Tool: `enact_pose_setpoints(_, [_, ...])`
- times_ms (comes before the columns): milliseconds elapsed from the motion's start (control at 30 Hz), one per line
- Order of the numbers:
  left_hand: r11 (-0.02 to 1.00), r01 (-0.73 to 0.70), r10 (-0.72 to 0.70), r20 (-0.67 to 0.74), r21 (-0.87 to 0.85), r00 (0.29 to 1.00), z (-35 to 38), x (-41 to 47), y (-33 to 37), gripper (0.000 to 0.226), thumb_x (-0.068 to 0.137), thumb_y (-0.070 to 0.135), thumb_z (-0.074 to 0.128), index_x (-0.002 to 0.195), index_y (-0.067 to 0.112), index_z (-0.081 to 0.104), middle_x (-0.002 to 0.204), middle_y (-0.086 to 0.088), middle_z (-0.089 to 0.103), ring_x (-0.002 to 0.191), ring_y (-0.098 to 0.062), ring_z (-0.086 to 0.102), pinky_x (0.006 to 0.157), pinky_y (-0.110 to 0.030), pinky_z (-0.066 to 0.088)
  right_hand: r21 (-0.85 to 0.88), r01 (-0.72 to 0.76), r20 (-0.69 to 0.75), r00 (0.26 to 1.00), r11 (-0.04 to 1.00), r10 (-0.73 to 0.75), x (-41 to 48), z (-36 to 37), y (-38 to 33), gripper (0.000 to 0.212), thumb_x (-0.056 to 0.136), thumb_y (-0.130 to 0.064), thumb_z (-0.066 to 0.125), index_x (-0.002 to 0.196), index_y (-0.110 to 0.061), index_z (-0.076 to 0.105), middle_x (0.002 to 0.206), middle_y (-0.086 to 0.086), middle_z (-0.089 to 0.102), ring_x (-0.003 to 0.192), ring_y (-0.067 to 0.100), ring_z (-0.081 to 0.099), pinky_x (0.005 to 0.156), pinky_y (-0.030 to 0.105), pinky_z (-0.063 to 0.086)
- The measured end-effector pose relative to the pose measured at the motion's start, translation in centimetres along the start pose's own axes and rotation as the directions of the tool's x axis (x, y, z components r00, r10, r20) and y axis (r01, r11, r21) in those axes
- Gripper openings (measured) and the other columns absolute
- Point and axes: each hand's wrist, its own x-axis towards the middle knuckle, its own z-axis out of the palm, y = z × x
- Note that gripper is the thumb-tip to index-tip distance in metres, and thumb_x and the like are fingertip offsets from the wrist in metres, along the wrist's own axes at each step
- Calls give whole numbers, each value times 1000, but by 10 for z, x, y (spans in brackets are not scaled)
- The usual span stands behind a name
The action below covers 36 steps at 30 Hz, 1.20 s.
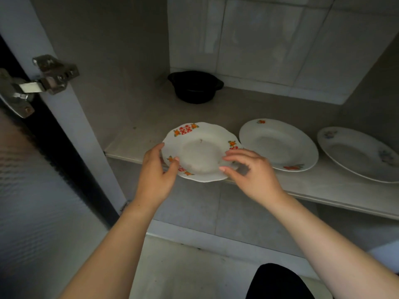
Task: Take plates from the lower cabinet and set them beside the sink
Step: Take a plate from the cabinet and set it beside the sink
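A white plate with red and orange flower marks (200, 147) juts over the front edge of the cabinet shelf (313, 186). My left hand (156, 172) grips its left rim, thumb on top. My right hand (251, 169) is at the plate's right rim with fingers loosely curved, thumb near the lower edge; whether it grips the rim is unclear. Two more white plates lie flat on the shelf to the right: a round one with small flowers (278, 145) and a larger one (358, 154) partly cut by the frame edge.
A black pot with two handles (195, 86) stands at the back of the shelf. The open cabinet door (32, 201) with its metal hinge (36, 83) is on the left. A lower compartment floor (183, 266) lies beneath the shelf.
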Motion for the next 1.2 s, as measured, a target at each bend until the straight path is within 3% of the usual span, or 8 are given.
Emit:
enact_pose_setpoints(167, [950,156,-178,-58,-270,982,11,8,18,41,82,-6,51,119,12,52,105,2,57,101,-18,56,79,-26,42,-144,-181,31,982,973,187,6,-1,5,47,75,-30,75,116,-10,64,130,8,56,121,21,51,101,19,31])
enact_pose_setpoints(333, [919,190,-212,-26,-346,977,7,3,22,44,81,-8,56,119,13,52,90,12,57,100,-17,57,80,-30,47,-70,-256,20,966,964,258,6,2,-1,51,74,-22,75,121,-9,60,134,8,52,125,20,48,102,14,26])
enact_pose_setpoints(467, [939,192,-203,-7,-285,979,-3,-11,23,47,80,-4,63,121,15,49,92,13,54,91,-13,56,76,-26,46,33,-280,11,960,959,280,-5,5,-6,49,73,-15,76,120,-11,61,134,6,52,122,20,52,108,30,37])
enact_pose_setpoints(533, [944,197,-204,0,-266,979,-8,-17,16,50,77,-1,68,118,19,49,102,6,57,90,-16,59,80,-33,51,89,-296,9,955,951,296,-11,5,-7,50,71,-13,77,119,-12,62,134,5,51,120,19,54,105,37,41])
enact_pose_setpoints(600, [938,221,-227,10,-266,974,-11,-18,15,52,74,2,71,114,25,47,99,11,56,91,-19,61,86,-42,52,142,-332,3,942,933,335,-11,6,-7,52,70,-10,78,119,-12,61,131,3,52,115,19,57,101,38,45])
enact_pose_setpoints(867, [941,219,-220,25,-259,975,-8,-11,23,49,79,-4,60,124,12,49,104,1,55,99,-18,54,81,-31,46,133,-473,71,881,871,468,4,6,-14,61,72,-13,75,128,-17,53,119,3,64,106,18,61,96,35,48])
enact_pose_setpoints(1067, [927,251,-254,24,-280,967,-11,-18,15,52,74,-6,66,120,10,48,107,-3,55,97,-18,53,86,-42,51,242,-515,86,855,822,511,-3,0,-24,57,72,-2,74,125,-15,54,98,-6,61,88,8,58,80,20,43])
enact_pose_setpoints(1200, [914,277,-275,48,-297,960,-13,-26,10,55,73,-4,69,120,15,46,110,0,52,104,-22,55,85,-50,53,326,-545,104,833,772,544,-10,4,-23,54,74,1,70,123,-17,55,86,-16,60,79,2,60,83,23,48])
